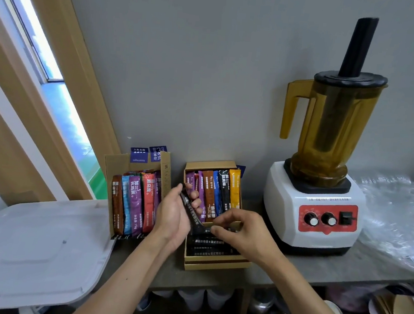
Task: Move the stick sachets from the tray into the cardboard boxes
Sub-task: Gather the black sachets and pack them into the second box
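Two hands on one black stick sachet (pixel 192 215) over the right brown cardboard box (pixel 216 266): left hand (pixel 173 214) curls round its top, right hand (pixel 242 230) pinches its bottom end. Lower it flat, aligned with the dark sachets inside (pixel 208 247).

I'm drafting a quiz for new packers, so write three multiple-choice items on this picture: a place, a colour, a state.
1. Where is the blender relative to the left box and right box? A left of both B right of both C between them
2. The blender's jug is: A amber B green C blue
3. The left hand: A hangs idle B grips a black sachet C lies flat
Key: B, it stands beyond the right box; A, the jug shows amber; B, it is curled round the sachet.
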Demonstrator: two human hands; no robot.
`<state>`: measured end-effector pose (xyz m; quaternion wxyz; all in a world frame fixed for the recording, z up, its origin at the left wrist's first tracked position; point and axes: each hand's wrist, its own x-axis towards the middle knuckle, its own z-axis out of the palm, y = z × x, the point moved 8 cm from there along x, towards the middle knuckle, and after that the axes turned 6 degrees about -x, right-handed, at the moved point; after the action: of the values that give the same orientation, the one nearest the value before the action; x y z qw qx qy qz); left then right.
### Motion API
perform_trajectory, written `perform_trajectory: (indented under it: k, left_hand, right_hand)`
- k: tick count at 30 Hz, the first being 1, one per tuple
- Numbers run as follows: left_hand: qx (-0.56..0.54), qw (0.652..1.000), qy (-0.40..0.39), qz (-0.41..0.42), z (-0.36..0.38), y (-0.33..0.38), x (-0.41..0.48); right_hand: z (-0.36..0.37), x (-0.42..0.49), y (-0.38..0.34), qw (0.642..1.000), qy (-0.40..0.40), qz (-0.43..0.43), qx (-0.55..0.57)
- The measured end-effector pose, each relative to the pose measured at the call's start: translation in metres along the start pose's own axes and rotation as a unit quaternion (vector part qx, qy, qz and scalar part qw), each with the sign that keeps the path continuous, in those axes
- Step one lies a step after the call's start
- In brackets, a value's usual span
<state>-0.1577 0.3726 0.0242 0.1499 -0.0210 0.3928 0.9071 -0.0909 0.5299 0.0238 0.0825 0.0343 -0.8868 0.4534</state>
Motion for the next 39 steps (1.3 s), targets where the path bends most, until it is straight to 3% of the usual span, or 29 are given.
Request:
perform_trajectory:
  k: [8, 22, 29, 32, 35, 37, 39]
  left_hand:
    - [0.02, 1.0, -0.01, 0.0, 0.004, -0.003, -0.003]
    - [0.185, 0.983, -0.011, 0.019, -0.003, 0.006, -0.007]
    - [0.301, 0.951, -0.061, 0.032, 0.0, 0.002, -0.016]
    - [0.348, 0.934, -0.074, 0.043, -0.001, 0.007, -0.015]
    - [0.452, 0.883, -0.114, 0.057, 0.005, 0.007, -0.015]
    - [0.509, 0.847, -0.133, 0.073, 0.007, 0.007, -0.016]
    - [0.529, 0.834, -0.136, 0.082, 0.005, 0.007, -0.015]
  right_hand:
    - [0.014, -0.004, -0.003, 0.979, -0.056, 0.064, 0.183]
    - [-0.013, 0.003, 0.01, 0.988, -0.046, 0.048, 0.142]
    - [-0.011, 0.0, 0.015, 0.987, -0.049, 0.049, 0.146]
    - [-0.024, 0.003, 0.011, 0.989, 0.028, 0.046, 0.141]
    - [-0.034, 0.008, 0.003, 0.985, 0.077, 0.029, 0.151]
    - [-0.032, 0.01, -0.001, 0.99, 0.063, 0.013, 0.128]
    - [-0.029, 0.009, 0.004, 0.994, 0.05, 0.016, 0.097]
